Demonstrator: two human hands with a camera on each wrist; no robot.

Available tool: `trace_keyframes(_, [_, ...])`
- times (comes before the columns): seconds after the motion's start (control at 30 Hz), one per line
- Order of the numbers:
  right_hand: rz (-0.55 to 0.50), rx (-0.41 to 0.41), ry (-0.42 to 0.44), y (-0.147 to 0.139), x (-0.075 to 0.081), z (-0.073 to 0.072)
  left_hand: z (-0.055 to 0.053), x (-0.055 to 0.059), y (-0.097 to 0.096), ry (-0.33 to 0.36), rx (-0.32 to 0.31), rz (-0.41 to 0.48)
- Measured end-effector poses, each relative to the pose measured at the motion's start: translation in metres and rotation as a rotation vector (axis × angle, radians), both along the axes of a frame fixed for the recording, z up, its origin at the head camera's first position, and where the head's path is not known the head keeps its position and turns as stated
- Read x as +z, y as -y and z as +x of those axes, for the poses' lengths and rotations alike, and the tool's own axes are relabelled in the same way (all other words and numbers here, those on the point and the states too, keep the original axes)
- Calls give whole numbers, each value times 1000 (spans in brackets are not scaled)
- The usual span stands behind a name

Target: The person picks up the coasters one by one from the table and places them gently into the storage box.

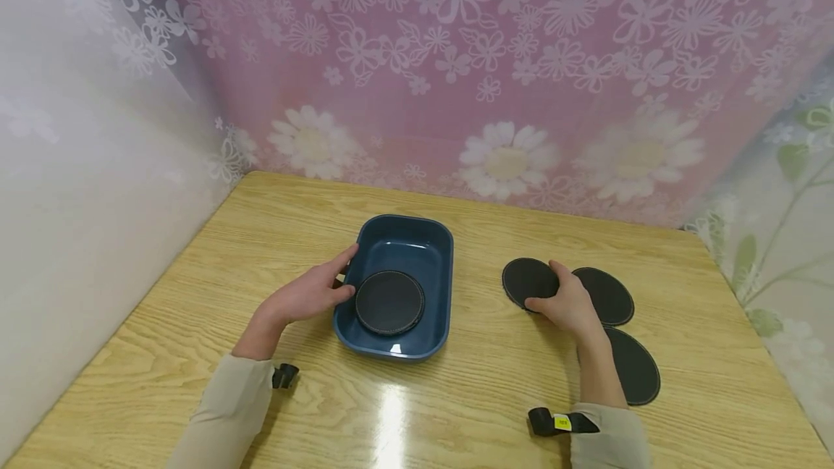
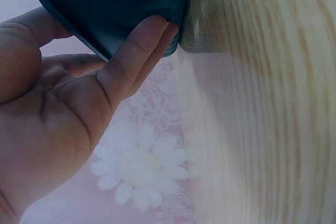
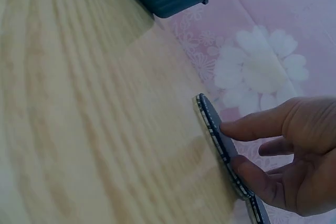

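Note:
A deep blue rectangular dish (image 1: 404, 255) stands on the table, with a round black stitched coaster (image 1: 389, 302) lying in its near half. My left hand (image 1: 309, 295) holds the dish's left side, the thumb at the rim and straight fingers (image 2: 134, 51) along the outer wall. To the right, my right hand (image 1: 570, 306) has thumb and fingertips on another black coaster (image 1: 526, 282), which lies low over the table. Its thin, pale-flecked edge (image 3: 223, 153) shows in the right wrist view. Two more black coasters lie by that hand, one beyond it (image 1: 606, 297) and one partly under the forearm (image 1: 633, 368).
The wood-grain table (image 1: 482, 382) meets a pink flowered curtain (image 1: 404, 129) at its back edge. Pale fabric hangs at the left and right sides. Black camera straps (image 1: 554, 422) circle both wrists.

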State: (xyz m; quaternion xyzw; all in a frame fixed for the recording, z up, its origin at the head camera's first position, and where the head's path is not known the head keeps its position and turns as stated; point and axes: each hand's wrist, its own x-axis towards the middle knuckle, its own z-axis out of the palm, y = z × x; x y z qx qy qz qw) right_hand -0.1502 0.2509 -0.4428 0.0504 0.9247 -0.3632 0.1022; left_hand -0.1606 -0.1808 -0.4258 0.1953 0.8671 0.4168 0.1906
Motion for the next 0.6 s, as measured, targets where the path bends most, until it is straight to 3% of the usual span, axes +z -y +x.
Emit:
trace_keyframes(0.27, [60,8,-5,2,-6,-3,0,1,0,-20,-2,-13])
trace_keyframes(0.6, [38,-30,-12,1,-8,-5,2,3,-1,-13,-3,0])
